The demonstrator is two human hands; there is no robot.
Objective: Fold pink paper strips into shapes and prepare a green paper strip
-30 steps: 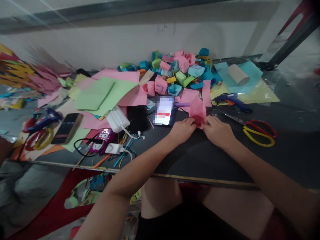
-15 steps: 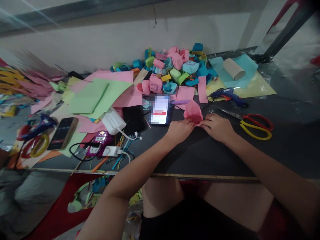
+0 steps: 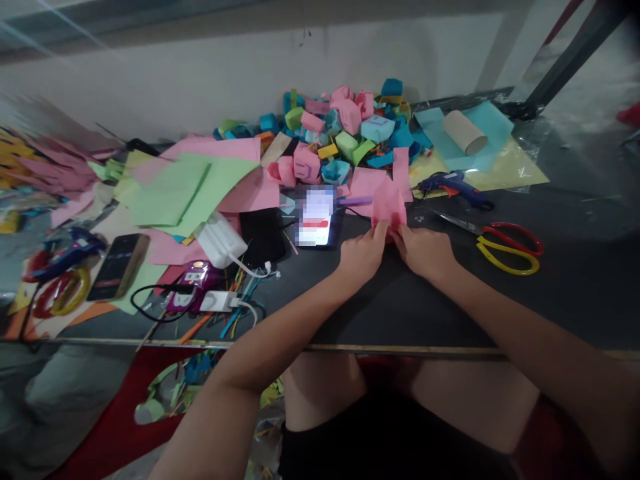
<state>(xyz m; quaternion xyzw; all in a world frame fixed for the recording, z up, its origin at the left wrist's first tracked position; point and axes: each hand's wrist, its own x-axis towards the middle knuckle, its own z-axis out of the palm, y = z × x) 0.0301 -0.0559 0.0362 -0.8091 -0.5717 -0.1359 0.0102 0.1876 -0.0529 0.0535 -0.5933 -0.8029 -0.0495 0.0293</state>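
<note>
A piece of pink paper [image 3: 388,203], bent into an upright, hollow-looking form, is held between my two hands above the dark tabletop. My left hand [image 3: 364,253] grips its near left side, thumb raised against the paper. On the near right side, my right hand [image 3: 425,251] pinches the same piece; its fingertips are partly hidden. To the left of the paper lies a lit phone [image 3: 316,217]. Scissors with one red and one yellow handle [image 3: 507,250] rest to the right of my right hand. Behind it sits a blue glue gun [image 3: 457,187].
Small folded paper pieces [image 3: 347,117] in several colours are heaped along the wall. A cardboard tube [image 3: 464,132] lies on blue paper at the back right. Green sheets [image 3: 175,190], a white adapter [image 3: 220,243], a purple power strip [image 3: 195,280] and another phone [image 3: 117,267] crowd the left.
The pink paper has been turned up from a tilted, open cup shape into a taller, narrower form. My left thumb has come up against it. The view has shifted slightly.
</note>
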